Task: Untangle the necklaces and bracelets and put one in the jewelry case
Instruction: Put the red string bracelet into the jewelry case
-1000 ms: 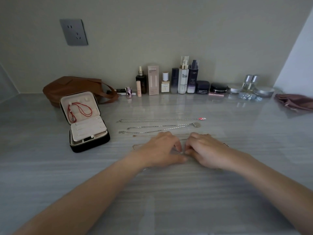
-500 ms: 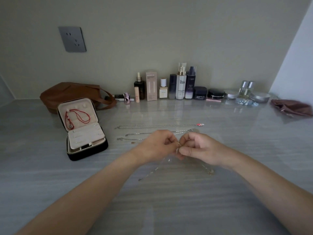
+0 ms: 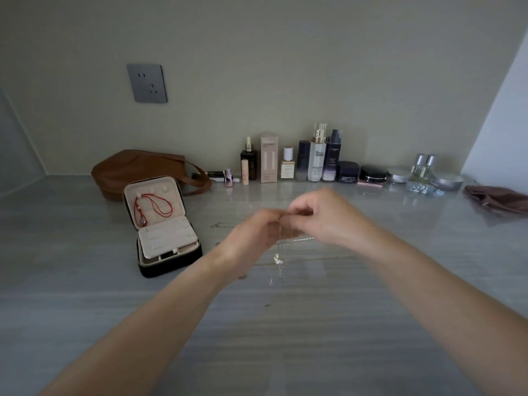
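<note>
My left hand (image 3: 254, 235) and my right hand (image 3: 323, 215) are raised above the grey counter, fingertips together, both pinching a thin chain (image 3: 277, 260) that dangles between them with a small pale charm. Other silver chains (image 3: 225, 224) lie on the counter behind my hands, mostly hidden. The black jewelry case (image 3: 168, 224) stands open at the left, with a red cord necklace (image 3: 151, 205) hanging in its lid.
A brown leather bag (image 3: 137, 170) lies behind the case. A row of cosmetic bottles (image 3: 317, 158), jars and compacts lines the back wall. A maroon pouch (image 3: 497, 197) lies at the far right. A grey wall socket (image 3: 147, 82) is above.
Both hands have lifted off the counter with the thin chain pinched between them, and it now hangs free. The camera has tilted upward.
</note>
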Available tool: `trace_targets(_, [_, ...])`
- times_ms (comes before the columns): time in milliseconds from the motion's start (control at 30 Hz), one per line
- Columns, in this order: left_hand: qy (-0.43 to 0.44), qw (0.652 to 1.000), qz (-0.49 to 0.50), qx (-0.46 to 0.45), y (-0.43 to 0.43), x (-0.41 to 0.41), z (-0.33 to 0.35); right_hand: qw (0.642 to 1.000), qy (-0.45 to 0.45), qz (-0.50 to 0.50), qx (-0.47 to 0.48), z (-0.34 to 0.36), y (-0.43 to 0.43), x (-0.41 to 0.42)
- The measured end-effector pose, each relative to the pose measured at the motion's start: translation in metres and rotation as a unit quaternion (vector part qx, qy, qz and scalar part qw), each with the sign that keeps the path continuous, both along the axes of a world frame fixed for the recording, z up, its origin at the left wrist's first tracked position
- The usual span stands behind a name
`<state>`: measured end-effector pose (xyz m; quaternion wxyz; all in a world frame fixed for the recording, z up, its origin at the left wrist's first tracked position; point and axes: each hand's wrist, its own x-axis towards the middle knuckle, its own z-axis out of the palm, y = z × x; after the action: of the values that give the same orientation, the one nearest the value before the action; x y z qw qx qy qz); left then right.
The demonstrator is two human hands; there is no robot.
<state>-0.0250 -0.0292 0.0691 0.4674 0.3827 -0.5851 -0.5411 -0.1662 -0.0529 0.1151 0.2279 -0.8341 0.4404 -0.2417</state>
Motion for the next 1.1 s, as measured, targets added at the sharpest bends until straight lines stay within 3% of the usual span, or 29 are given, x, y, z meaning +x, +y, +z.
trace_targets(133, [0.052, 0.997, 0.026, 0.052, 0.003, 0.014, 0.004, 0.997, -0.073, -0.012, 0.012, 0.015, -0.004, 0.022])
trace_targets(433, [-0.023, 0.993, 0.108, 0.036, 0.018, 0.076, 0.01, 0.975, -0.202, -0.045, 0.08, 0.02, -0.01, 0.052])
trace_targets(567, [-0.087, 0.989, 0.115, 0.03, 0.02, 0.1, 0.015, 0.977, -0.171, -0.045, 0.121, 0.009, -0.013, 0.069])
trace_targets(667, [-0.187, 0.973, 0.135, 0.015, 0.018, 0.116, 0.025, 0.981, -0.147, -0.014, 0.125, 0.003, -0.018, 0.088])
trace_targets(800, [-0.308, 0.941, 0.144, -0.002, 0.015, 0.132, 0.041, 0.941, -0.204, 0.146, 0.227, -0.006, -0.025, 0.123])
trace_targets(867, [-0.332, 0.929, 0.162, 0.022, 0.015, 0.143, 0.042, 0.925, -0.179, 0.201, 0.268, -0.011, -0.031, 0.138])
trace_targets(1000, [-0.366, 0.903, 0.225, 0.029, 0.017, 0.165, 0.032, 0.937, -0.112, 0.227, 0.239, -0.023, -0.045, 0.165])
trace_targets(1100, [-0.429, 0.855, 0.291, -0.013, 0.018, 0.177, 0.021, 0.968, -0.071, 0.204, 0.128, -0.027, -0.06, 0.181])
